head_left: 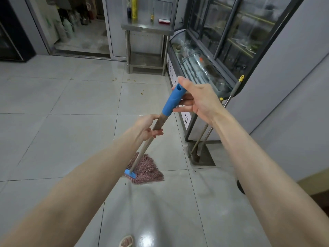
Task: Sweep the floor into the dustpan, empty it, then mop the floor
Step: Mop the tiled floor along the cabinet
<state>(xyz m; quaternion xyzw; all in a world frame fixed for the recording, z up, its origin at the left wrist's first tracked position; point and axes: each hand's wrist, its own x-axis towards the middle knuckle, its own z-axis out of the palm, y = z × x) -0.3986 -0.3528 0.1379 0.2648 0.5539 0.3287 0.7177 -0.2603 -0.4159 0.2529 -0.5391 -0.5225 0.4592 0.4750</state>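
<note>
- the left hand (148, 127) grips the mop pole (142, 154) part way down, with its fingers curled tight round it.
- the right hand (197, 98) holds the blue grip (173, 100) at the top of the pole, thumb on one side and fingers on the other.
- the mop head (147, 169) is pink and stringy. it lies on the floor tiles (71, 132) at 6 o'clock from the left hand.
- the pole leans up from the mop head toward 1 o'clock.
- little brown crumbs (128, 80) lie on the floor at 12 o'clock from the mop head, well apart from it.
- a steel table (147, 26) stands past the crumbs at 12 o'clock, with bottles (134, 8) on top.
- a glass case (204, 68) runs along at 2 o'clock.
- a grey dustpan (206, 157) stands on the floor at 3 o'clock from the mop head. its long pole (229, 98) leans on the glass case.
</note>
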